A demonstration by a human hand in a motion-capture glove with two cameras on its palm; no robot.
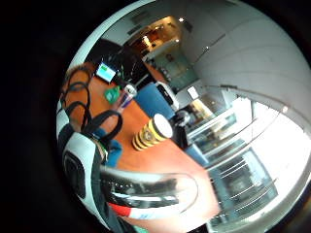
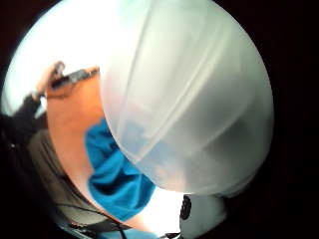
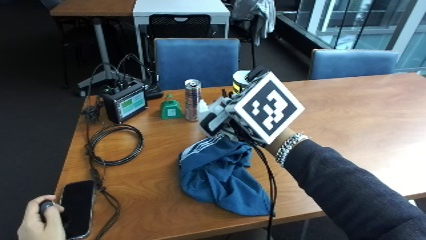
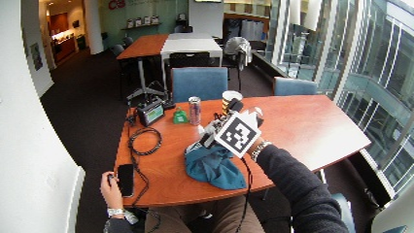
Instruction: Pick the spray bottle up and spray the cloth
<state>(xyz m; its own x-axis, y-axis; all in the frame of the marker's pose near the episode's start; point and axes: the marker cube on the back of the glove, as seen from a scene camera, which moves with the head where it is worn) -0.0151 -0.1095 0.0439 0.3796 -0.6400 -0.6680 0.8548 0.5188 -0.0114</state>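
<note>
Office meeting room with glass walls at right; a wooden table [image 3: 373,110] fills the centre of the outside view. Gloved right hand [image 3: 236,125], centre frame, is raised above the table with its fingers apparently curled round the spray bottle [image 3: 214,117], whose pale head projects toward the left; in the thumb-side palm view the translucent bottle body [image 2: 189,94] fills most of the frame, close against the palm. Blue cloth [image 3: 219,175], one piece, lies crumpled on the table directly below and slightly toward the lower centre of the hand.

Judged risks: the nozzle appears to point leftward rather than down, so spray could pass over the cloth and wet the small monitor [image 3: 126,104] at centre left or the phone [image 3: 76,200] at lower left. A slip of the smooth bottle during the trigger squeeze would drop it onto the cloth.

Counts: one spray bottle, one cloth, one drink can [image 3: 192,99], one striped cup [image 1: 151,132], one green object [image 3: 171,108], one coiled cable [image 3: 114,144], two blue chairs [image 3: 197,61].
</note>
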